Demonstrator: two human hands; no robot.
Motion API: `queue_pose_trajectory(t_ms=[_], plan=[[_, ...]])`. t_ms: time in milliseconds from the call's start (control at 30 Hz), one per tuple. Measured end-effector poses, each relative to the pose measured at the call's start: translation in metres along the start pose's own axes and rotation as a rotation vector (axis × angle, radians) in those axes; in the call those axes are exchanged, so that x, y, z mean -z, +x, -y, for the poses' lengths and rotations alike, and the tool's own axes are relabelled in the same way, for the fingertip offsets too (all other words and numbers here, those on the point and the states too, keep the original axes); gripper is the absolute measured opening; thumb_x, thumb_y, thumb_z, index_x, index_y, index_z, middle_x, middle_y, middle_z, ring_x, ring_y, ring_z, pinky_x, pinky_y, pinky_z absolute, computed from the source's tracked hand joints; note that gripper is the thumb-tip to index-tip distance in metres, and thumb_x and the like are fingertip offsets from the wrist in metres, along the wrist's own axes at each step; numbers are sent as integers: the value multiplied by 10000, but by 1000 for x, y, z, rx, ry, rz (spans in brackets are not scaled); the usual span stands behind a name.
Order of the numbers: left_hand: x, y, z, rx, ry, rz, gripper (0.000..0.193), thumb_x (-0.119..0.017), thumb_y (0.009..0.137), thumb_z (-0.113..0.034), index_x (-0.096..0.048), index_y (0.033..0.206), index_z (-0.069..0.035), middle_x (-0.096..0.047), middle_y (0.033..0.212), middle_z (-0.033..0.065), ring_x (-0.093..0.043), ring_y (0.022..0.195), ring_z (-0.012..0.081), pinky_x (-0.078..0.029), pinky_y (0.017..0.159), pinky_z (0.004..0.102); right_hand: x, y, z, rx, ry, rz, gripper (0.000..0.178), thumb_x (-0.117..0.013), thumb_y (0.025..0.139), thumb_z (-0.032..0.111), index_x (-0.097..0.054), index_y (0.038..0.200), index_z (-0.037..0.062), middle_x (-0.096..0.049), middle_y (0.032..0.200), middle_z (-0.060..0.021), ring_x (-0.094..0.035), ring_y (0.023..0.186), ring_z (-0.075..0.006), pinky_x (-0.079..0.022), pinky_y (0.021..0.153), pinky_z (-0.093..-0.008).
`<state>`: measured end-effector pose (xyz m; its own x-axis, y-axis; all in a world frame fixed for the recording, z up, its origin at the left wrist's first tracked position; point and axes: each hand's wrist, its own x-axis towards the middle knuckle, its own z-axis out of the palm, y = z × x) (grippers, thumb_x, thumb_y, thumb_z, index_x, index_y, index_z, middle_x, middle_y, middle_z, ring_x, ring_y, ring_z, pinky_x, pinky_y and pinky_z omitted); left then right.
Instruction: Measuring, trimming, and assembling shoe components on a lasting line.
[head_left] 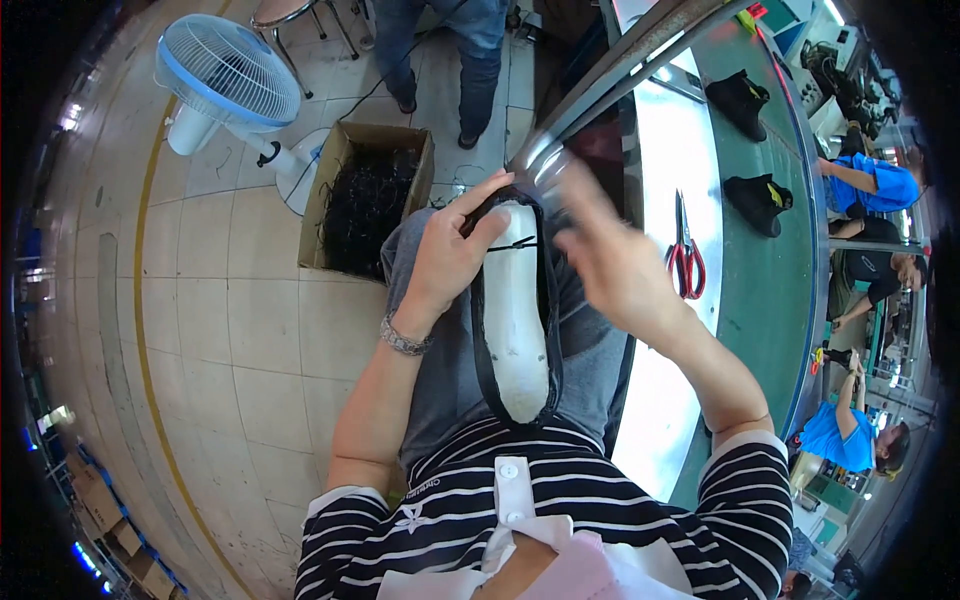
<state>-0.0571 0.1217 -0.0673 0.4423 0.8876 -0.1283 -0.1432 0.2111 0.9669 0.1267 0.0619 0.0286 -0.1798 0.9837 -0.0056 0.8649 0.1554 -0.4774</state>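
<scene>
A black shoe upper (483,370) lies bottom up on my lap, its edge wrapped round a white last or insole board (514,300). A thin black strand (512,244) crosses the white bottom near the far end. My left hand (452,245) pinches the upper's far left edge, thumb over the rim and fingers round the outside. To the right of that end is my right hand (610,250), smeared by motion. A shiny blurred patch shows past its fingers, and I cannot make out whether it belongs to a held tool.
Red-handled scissors (686,262) lie on the white worktop (655,400) at right. Beyond it, a green conveyor belt (740,300) carries black shoes (757,205). A carton (315,235) of black scraps and a fan (225,75) stand at left. Another person's legs (470,70) are ahead.
</scene>
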Motion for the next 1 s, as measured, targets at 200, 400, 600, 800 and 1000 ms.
queue_pose_trajectory(t_ms=[200,400,600,800,1000], plan=[[14,-3,-5,146,-130,44,559,-624,814,1,-512,1361,-30,-598,1207,45,-563,1017,99,-431,943,263,34,16,10,129,-46,235,607,-576,922,120,-312,1468,127,-644,720,-167,-635,531,-292,-515,508,-352],[9,-1,-5,76,-213,131,598,-566,845,-6,-419,1425,-21,-497,1380,53,-487,1219,121,-368,1034,266,-2,15,-11,48,-144,316,697,-533,945,114,-140,1519,154,-571,621,-198,-605,545,-325,-521,597,-357],[18,-3,0,3,-209,151,631,-555,843,6,-364,1444,2,-439,1430,66,-410,1311,145,-295,1095,284,28,11,11,167,9,95,678,-594,906,142,-252,1492,150,-676,847,-192,-646,579,-320,-522,531,-362],[21,-1,-4,62,-190,157,588,-560,844,-12,-428,1416,-21,-519,1341,67,-488,1211,143,-355,1036,265,18,-2,10,-72,-225,500,591,-540,950,129,-292,1485,161,-668,767,-158,-683,622,-265,-535,588,-299],[11,0,-7,23,-153,156,550,-577,822,-23,-502,1367,-19,-558,1294,62,-529,1134,141,-373,1001,249,-21,-122,-49,-404,338,-360,649,-544,920,56,-254,1490,161,-650,935,-258,-670,763,-396,-522,686,-450]])
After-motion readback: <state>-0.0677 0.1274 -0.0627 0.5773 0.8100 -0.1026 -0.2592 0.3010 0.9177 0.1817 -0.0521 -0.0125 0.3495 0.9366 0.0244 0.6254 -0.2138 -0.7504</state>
